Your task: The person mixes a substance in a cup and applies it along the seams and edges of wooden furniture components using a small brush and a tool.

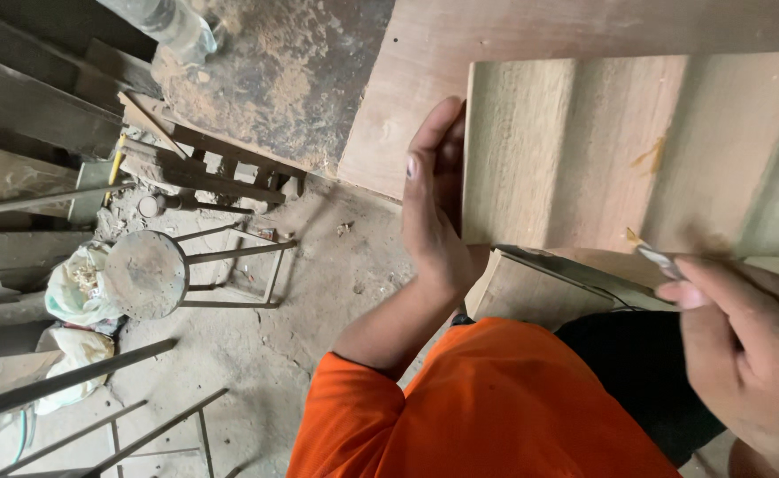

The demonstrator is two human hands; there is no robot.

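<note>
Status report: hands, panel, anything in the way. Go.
Left hand flat against wooden panel edge. Right hand grips small brush, tip at the panel. Nothing between hands and panel.

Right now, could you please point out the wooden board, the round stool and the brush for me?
wooden board (602,150), head view, middle of its face.
round stool (146,274), head view, centre of seat.
brush (659,259), head view, metal ferrule.
</note>
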